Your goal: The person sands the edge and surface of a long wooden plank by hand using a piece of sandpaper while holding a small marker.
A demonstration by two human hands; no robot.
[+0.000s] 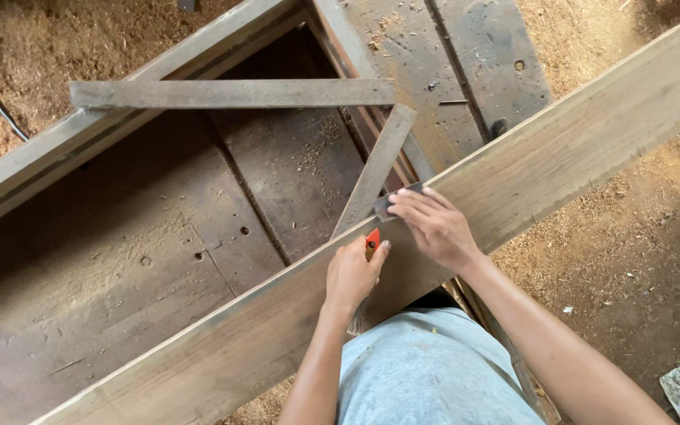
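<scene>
Planks come first: a long pale wooden board [560, 149] lies diagonally across a dark, dusty workbench [120, 267], with a small grey flat block [391, 203] resting near its far edge. The right hand [434, 227] presses that block down, fingers fairly flat and close together. The left hand [353, 271] is curled tight around a red marker or pencil [372, 239], tip at the board. If the block slips under light pressure, the mark would likely wander. Sawdust [631, 260] covers the floor, and two narrow wooden slats [230, 93] lie beyond.
</scene>
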